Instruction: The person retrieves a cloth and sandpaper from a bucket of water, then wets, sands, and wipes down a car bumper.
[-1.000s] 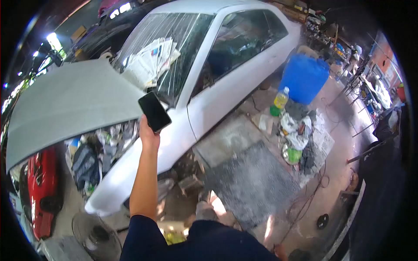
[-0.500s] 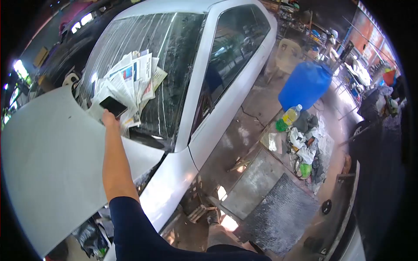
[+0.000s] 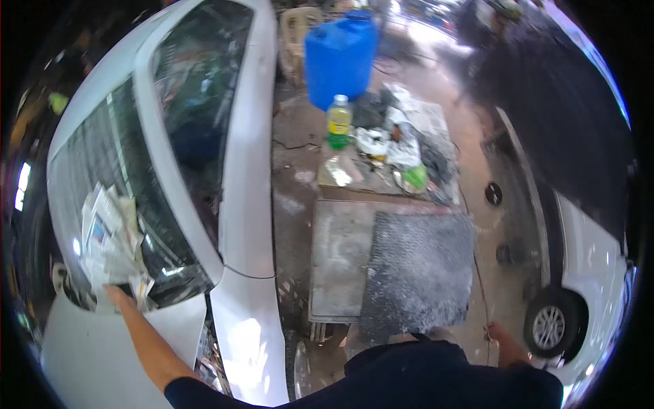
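Observation:
My left hand reaches to the base of the windshield of a light-coloured car. It is at the lower edge of a pile of newspaper sheets spread on the glass. A dark sliver of the phone shows by its fingers; the rest is hidden or blurred. My right hand is out low at my right side, above the floor. Its fingers are small and smeared, so their pose and anything in them are unclear.
The car's bonnet lies below the glass. Ahead stand a worktable with a dusty dark mat, a bottle of yellow-green liquid, crumpled plastic bags and a blue drum. A white vehicle's wheel is at right.
The view has swung right, so the car and newspapers sit further left. My right hand has come into view. The phone, plain in my left hand before, is now barely visible.

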Motion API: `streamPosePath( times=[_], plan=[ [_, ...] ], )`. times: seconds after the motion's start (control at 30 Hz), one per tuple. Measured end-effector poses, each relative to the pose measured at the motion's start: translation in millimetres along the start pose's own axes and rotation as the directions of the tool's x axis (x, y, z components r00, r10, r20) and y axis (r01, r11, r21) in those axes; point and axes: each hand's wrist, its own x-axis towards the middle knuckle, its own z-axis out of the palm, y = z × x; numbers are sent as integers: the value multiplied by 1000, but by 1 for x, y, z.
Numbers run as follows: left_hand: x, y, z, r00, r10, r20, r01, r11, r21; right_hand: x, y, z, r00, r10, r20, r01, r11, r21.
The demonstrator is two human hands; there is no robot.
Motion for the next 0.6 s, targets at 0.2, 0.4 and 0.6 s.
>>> streamPosePath(
  times=[0.2,0.4,0.6],
  plan=[
    [-136,69,93,861,410,300,-462,877,129,41,150,4,906,-419,64,413,840,-351],
    [-531,131,120,465,433,772,-479,857,-192,67,289,22,795,-552,252,459,276,-844],
    [-887,135,84,20,250,968,-144,959,-245,66,414,57,876,-457,-151,361,831,-422]
  ],
)
